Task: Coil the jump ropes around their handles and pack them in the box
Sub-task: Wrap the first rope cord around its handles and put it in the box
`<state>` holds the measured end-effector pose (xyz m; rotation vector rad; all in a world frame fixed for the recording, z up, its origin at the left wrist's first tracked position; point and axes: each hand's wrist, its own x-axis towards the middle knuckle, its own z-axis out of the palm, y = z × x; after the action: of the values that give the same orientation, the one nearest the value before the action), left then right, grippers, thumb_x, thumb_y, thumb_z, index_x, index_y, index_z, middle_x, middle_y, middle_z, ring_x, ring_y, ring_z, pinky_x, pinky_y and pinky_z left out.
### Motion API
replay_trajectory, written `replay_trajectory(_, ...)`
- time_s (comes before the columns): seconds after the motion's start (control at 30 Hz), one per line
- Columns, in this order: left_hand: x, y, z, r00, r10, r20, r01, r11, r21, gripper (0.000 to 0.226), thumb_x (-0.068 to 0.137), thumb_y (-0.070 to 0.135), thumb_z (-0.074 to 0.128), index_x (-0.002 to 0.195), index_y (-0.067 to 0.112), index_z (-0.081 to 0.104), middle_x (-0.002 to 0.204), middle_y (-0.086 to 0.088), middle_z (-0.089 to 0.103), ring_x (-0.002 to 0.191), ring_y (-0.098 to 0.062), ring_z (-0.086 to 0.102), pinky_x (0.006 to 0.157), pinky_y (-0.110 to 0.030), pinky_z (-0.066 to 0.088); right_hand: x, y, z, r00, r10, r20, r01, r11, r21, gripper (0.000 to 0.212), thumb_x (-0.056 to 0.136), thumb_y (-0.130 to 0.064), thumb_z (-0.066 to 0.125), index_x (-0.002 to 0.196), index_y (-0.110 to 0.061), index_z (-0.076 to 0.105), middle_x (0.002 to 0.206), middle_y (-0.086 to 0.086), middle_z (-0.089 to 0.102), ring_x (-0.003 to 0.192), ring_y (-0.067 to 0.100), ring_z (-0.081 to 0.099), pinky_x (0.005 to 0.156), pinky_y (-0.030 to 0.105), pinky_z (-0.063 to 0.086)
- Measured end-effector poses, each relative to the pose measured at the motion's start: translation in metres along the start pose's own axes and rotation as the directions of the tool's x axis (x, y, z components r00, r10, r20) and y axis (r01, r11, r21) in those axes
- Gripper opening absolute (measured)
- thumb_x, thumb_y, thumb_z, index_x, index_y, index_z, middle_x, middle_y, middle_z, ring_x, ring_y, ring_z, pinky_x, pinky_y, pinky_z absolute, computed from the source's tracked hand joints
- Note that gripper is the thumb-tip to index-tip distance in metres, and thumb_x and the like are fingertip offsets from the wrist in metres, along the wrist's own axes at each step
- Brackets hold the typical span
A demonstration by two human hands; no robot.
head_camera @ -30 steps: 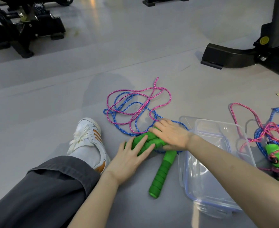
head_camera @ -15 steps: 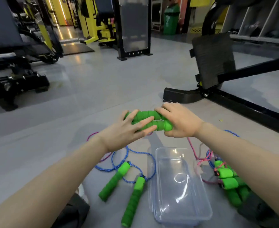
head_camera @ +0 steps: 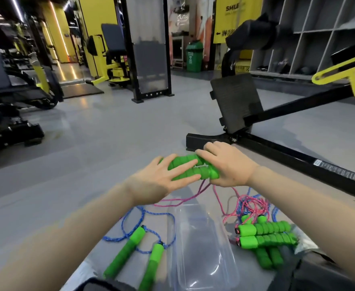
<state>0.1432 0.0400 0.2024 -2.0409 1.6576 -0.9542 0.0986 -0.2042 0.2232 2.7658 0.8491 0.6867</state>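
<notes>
Two green foam handles (head_camera: 188, 168) of the pink jump rope are held side by side in the air in front of me. My right hand (head_camera: 228, 164) grips their right ends. My left hand (head_camera: 161, 178) lies over their left part with straight, spread fingers. The pink rope (head_camera: 193, 196) hangs from the handles down to the floor. Below them the clear plastic box (head_camera: 203, 246) lies open on the grey floor. A blue rope's two green handles (head_camera: 139, 255) lie left of the box. Several more green handles (head_camera: 264, 238) with tangled pink and blue rope lie to its right.
A black and yellow gym machine frame (head_camera: 287, 152) runs along the floor just behind my right hand. More gym machines (head_camera: 8, 114) stand at the far left. My dark trouser leg (head_camera: 101, 285) shows at the bottom edge.
Both hands lifted the two green handles off the floor up into the air, and my head tilted up. The pink rope now trails down from them.
</notes>
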Motion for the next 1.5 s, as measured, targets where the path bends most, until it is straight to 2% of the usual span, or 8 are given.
replay_trajectory(0.6, -0.005, 0.024, 0.019, 0.994, -0.009, -0.109, 0.023, 0.991, 0.129, 0.057, 0.098, 0.000, 0.001, 0.138, 0.017, 0.037, 0.139, -0.006, 0.042, 0.102, -0.045, 0.054, 0.073, -0.046, 0.050, -0.017, 0.008, 0.030, 0.981, 0.128, 0.146, -0.170, 0.930, 0.325, 0.082, 0.062, -0.032, 0.067, 0.137, -0.017, 0.039, 0.109, 0.005, 0.047, 0.087, 0.026, 0.055, 0.072, 0.037, 0.049)
replay_trajectory(0.8, -0.057, 0.002, 0.021, 0.983, -0.139, -0.121, 0.160, 0.969, 0.186, 0.055, 0.090, -0.001, 0.030, 0.142, 0.016, 0.037, 0.143, -0.006, 0.044, 0.111, -0.047, 0.051, 0.085, -0.050, 0.042, 0.000, 0.008, 0.030, 0.785, 0.211, 0.583, -0.599, 0.020, 0.800, 0.079, 0.069, 0.001, 0.077, 0.136, -0.017, 0.039, 0.083, 0.010, 0.065, 0.074, 0.015, 0.058, 0.079, 0.027, 0.045)
replay_trajectory(0.9, -0.070, -0.009, 0.019, 0.966, -0.207, -0.154, 0.236, 0.950, 0.203, 0.058, 0.088, -0.004, 0.027, 0.142, 0.015, 0.037, 0.144, -0.008, 0.037, 0.112, -0.047, 0.045, 0.087, -0.050, 0.039, 0.007, -0.001, 0.034, 0.765, 0.108, 0.635, -0.628, -0.091, 0.773, 0.050, 0.073, 0.006, 0.069, 0.116, -0.016, 0.058, 0.069, -0.002, 0.057, 0.065, 0.013, 0.049, 0.070, 0.026, 0.039)
replay_trajectory(1.1, -0.078, -0.010, 0.013, 0.954, -0.251, -0.166, 0.284, 0.933, 0.223, 0.052, 0.096, 0.000, 0.017, 0.139, 0.016, 0.040, 0.143, -0.007, 0.042, 0.110, -0.047, 0.051, 0.084, -0.049, 0.044, 0.048, -0.035, 0.053, 0.749, 0.233, 0.620, -0.631, -0.032, 0.775, 0.013, 0.072, -0.027, 0.073, 0.071, -0.021, 0.062, 0.082, 0.000, 0.062, 0.087, 0.014, 0.052, 0.089, 0.031, 0.036)
replay_trajectory(1.17, -0.090, -0.018, 0.014, 0.955, -0.257, -0.145, 0.287, 0.926, 0.244, 0.048, 0.099, 0.003, 0.015, 0.136, 0.015, 0.044, 0.137, -0.008, 0.053, 0.104, -0.047, 0.057, 0.080, -0.049, 0.048, 0.047, -0.026, 0.063, 0.666, 0.298, 0.684, -0.743, 0.191, 0.641, 0.035, 0.089, -0.032, 0.061, 0.055, -0.021, 0.058, 0.084, 0.007, 0.067, 0.088, 0.020, 0.056, 0.090, 0.030, 0.037)
replay_trajectory(1.27, -0.112, -0.023, 0.021, 0.968, -0.243, -0.058, 0.249, 0.926, 0.283, 0.050, 0.095, -0.002, 0.022, 0.138, 0.013, 0.044, 0.134, -0.010, 0.056, 0.103, -0.049, 0.056, 0.078, -0.049, 0.046, 0.038, -0.002, 0.065, 0.536, 0.571, 0.623, -0.844, 0.384, 0.374, 0.042, 0.096, -0.031, 0.049, 0.057, -0.016, 0.053, 0.075, 0.007, 0.061, 0.070, 0.022, 0.054, 0.064, 0.027, 0.040)
replay_trajectory(1.4, -0.118, -0.021, 0.031, 0.953, -0.304, -0.003, 0.291, 0.911, 0.293, 0.059, 0.094, -0.004, 0.005, 0.137, 0.011, 0.043, 0.132, -0.012, 0.057, 0.100, -0.050, 0.056, 0.073, -0.049, 0.048, 0.033, 0.033, 0.057, 0.417, 0.792, 0.445, -0.826, 0.125, 0.550, 0.028, 0.092, -0.016, 0.055, 0.067, -0.004, 0.059, 0.077, 0.021, 0.060, 0.067, 0.028, 0.057, 0.060, 0.033, 0.047)
replay_trajectory(1.5, -0.109, -0.024, 0.035, 0.940, -0.339, -0.020, 0.329, 0.896, 0.299, 0.059, 0.093, -0.002, 0.002, 0.138, 0.011, 0.040, 0.134, -0.012, 0.055, 0.102, -0.050, 0.056, 0.074, -0.048, 0.048, 0.041, 0.052, 0.041, 0.543, 0.834, 0.097, -0.779, 0.457, 0.429, 0.017, 0.088, -0.009, 0.054, 0.086, 0.006, 0.063, 0.097, 0.022, 0.053, 0.085, 0.032, 0.053, 0.072, 0.034, 0.042)
